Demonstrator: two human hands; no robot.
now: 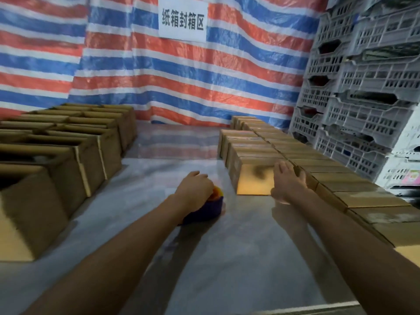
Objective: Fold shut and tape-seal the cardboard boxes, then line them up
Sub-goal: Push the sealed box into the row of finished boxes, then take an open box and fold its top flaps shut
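**One hand on the tape, one hand on a box**

I am looking down at my two bare arms reaching out over a gray table (pixel 227 258).

My left hand (pixel 194 189) is curled over the top of a tape dispenser (pixel 204 212) and holds it. The tape dispenser is purple, with an orange and yellow part under my fingers. It sits on the table, near the middle, just left of the front box.

My right hand (pixel 287 181) is loose, with its fingers straight and spread apart. It rests against the right top edge of the front box (pixel 254 180), where that box meets the next row. The front box has its top flaps down. It is bright and blurry, so I cannot tell if tape is on it.

Behind and to the right of it are more closed boxes (pixel 341 192). They stand side by side in rows, touching each other, and run along the right side of the table.

On the left side are the open boxes (pixel 68 155), also in rows. Their tops are not folded down.

At the back hangs a red, white and blue striped tarp (pixel 204 76) with a white sign (pixel 183 18) on it. On the right is a tall stack of gray plastic crates (pixel 363 87).
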